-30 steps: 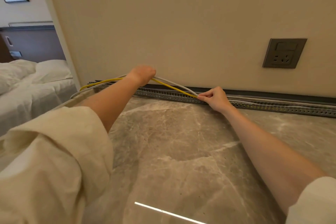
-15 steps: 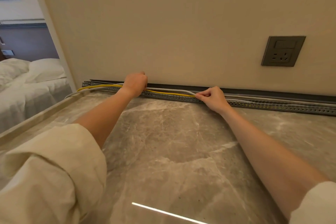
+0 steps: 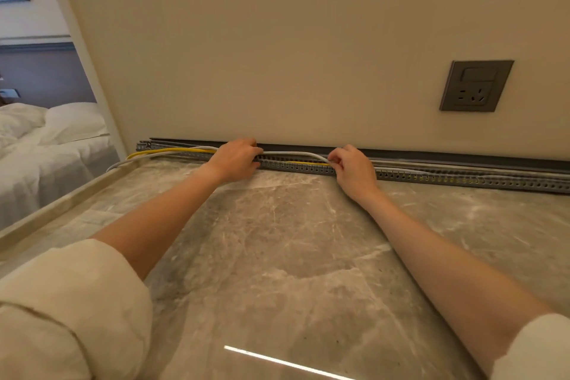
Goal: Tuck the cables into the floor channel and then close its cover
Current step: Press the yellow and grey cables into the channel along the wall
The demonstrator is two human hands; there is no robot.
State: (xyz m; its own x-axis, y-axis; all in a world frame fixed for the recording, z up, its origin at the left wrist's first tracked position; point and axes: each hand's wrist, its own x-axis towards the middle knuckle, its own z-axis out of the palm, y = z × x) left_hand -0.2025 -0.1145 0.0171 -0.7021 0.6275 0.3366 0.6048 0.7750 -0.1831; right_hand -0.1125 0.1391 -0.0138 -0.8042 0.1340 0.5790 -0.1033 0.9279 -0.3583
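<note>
A grey slotted floor channel (image 3: 462, 178) runs along the foot of the beige wall. A yellow cable (image 3: 172, 150) and a white cable (image 3: 296, 154) lie along it; their left ends spill past the channel's left end. My left hand (image 3: 236, 159) is closed over both cables at the channel. My right hand (image 3: 351, 166) pinches the cables further right, where the white one arches slightly above the channel. To the right of my right hand the cables lie inside the channel. A dark strip (image 3: 447, 155) lies between channel and wall; I cannot tell whether it is the cover.
Marble-patterned floor (image 3: 293, 256) spreads in front of the channel, edged on the left by a pale border (image 3: 61, 210). A grey wall socket (image 3: 475, 86) sits on the wall at upper right. A bed with white bedding (image 3: 46, 148) is at the left.
Both hands lowered the cables from a raised arc down onto the channel. My left hand moved down and to the right, closer to my right hand.
</note>
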